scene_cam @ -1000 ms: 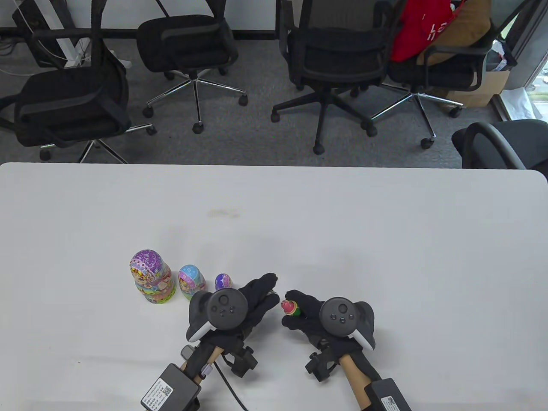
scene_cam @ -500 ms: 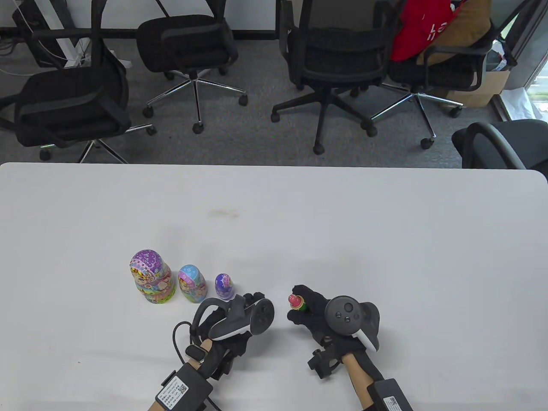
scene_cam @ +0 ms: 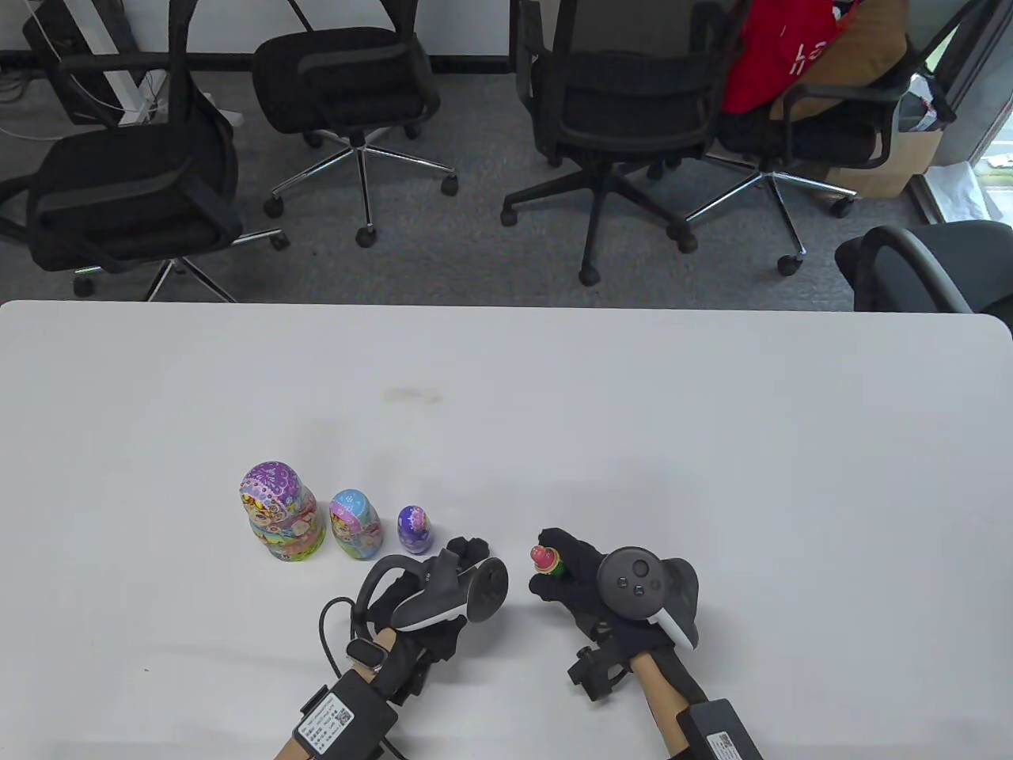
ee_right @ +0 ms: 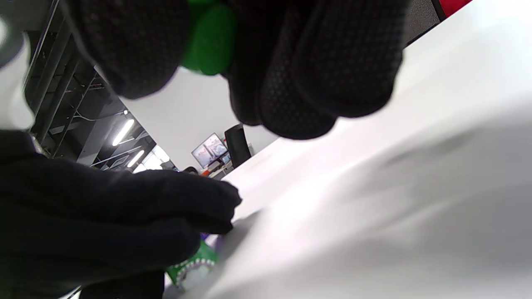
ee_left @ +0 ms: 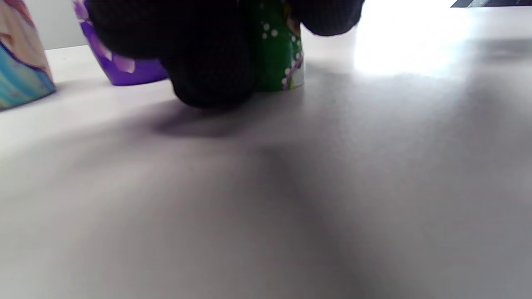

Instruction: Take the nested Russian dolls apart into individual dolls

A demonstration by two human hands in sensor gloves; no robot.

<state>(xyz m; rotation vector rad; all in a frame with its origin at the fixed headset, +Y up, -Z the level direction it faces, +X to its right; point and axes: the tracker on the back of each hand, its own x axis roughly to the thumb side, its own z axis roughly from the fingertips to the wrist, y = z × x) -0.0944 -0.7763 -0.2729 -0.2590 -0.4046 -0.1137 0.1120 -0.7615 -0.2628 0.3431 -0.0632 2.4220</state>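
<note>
three dolls [scene_cam: 352, 526] stand left of the left hand [scene_cam: 443, 582]; table [scene_cam: 712, 435] beyond lies open.

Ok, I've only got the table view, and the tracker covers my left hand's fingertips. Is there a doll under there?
Observer: Yes. In the left wrist view the left hand grips a green dotted piece, its base on the table.
Operator: Near the purple doll?
Observer: Beside it; the fingers hide the gap between them.
Operator: And the right hand?
Observer: The right wrist view shows it pinching the small doll by its green bottom, above the table.
</note>
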